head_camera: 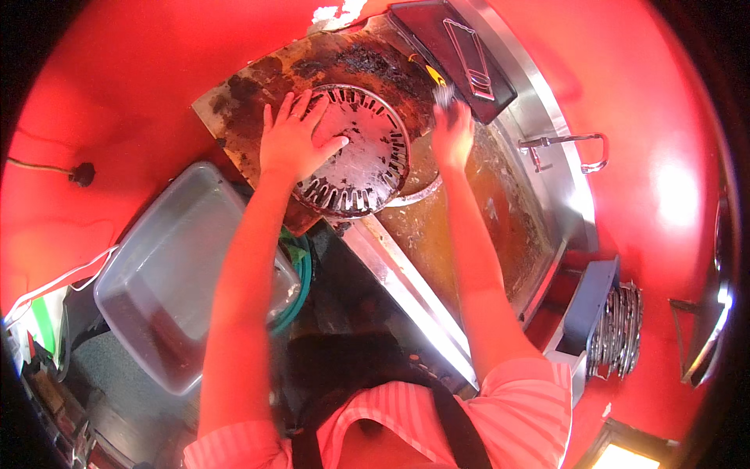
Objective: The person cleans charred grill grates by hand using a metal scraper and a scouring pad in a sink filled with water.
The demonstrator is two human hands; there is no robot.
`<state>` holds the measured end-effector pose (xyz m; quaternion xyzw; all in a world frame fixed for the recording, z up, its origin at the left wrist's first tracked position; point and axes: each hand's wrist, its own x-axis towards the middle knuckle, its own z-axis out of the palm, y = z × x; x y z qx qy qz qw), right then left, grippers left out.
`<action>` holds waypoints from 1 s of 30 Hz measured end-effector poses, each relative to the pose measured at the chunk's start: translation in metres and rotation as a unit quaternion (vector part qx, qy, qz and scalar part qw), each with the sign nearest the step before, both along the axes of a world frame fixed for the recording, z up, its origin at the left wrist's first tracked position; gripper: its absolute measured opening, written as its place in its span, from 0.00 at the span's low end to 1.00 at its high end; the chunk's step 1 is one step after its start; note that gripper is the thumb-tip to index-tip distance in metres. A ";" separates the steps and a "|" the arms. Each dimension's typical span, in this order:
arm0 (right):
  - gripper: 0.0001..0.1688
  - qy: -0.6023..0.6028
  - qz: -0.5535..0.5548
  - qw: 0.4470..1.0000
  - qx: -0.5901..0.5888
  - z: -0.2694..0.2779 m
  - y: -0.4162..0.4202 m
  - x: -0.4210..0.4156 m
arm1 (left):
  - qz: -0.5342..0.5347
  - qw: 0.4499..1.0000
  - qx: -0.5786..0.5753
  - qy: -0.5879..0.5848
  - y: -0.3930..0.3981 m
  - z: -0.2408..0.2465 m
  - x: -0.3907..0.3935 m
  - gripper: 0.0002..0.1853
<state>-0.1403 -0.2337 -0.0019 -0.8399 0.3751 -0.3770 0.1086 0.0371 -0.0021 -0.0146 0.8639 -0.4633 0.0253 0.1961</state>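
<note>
My left hand (pixel 296 140) lies flat, fingers spread, on a round metal grill plate (pixel 357 140) with slots around its edge and dark burnt residue. The plate rests on a stained board (pixel 246 94), its near right part reaching over the sink edge. My right hand (pixel 452 138) is right of the plate, above the far side of the sink. Its fingers are closed at the blurred metal end of a yellow-handled tool (pixel 435 75); the exact kind of tool cannot be told. A pale curved rim (pixel 416 194) shows in the sink below the plate.
Brownish water fills the metal sink (pixel 404 258); a tap (pixel 562 140) stands at its right. A wire rack (pixel 471 58) lies on a black tray (pixel 504 97). At left is a grey plastic tub (pixel 176 258), with a teal basin (pixel 304 281) partly behind it. Stacked metal rings (pixel 615 331) hang right.
</note>
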 end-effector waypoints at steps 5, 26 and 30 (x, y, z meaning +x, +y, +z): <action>0.23 0.114 -0.182 0.961 0.172 -0.106 0.037 -0.161 | 0.054 0.993 0.101 -0.008 -0.012 0.017 -0.013 0.43; 0.15 0.023 0.112 0.991 0.073 -0.006 0.030 0.021 | -0.151 0.986 0.071 0.021 -0.029 0.028 -0.029 0.61; 0.16 0.078 0.160 0.967 0.180 0.002 0.077 -0.010 | -0.124 0.989 0.064 0.037 -0.019 0.022 -0.018 0.60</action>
